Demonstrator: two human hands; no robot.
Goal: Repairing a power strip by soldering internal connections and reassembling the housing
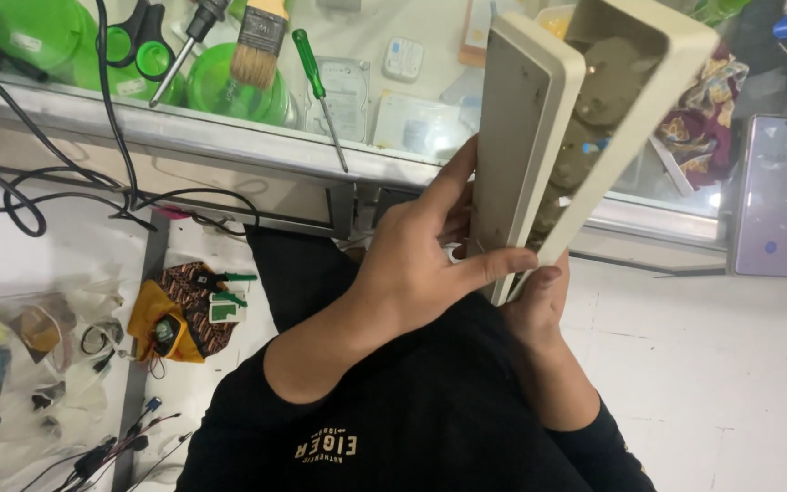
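Head view: left hand (pixel 412 264) and right hand (pixel 535 305) each grip the split beige casing (pixel 526 118), its dusty halves parted, above the glass surface (pixel 229 137) edge.

- Left hand (pixel 421 260): grips beige casing half (pixel 521 137), fingers across its edge.
- Right hand (pixel 539 305): under second casing half (pixel 635 109), the two spread apart.
- Green-handled screwdriver (pixel 319 91), paintbrush (pixel 259 41): on glass counter (pixel 229 137).

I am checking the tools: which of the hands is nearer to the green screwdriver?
Left. The left hand is below-right of the screwdriver; the right hand is farther right.
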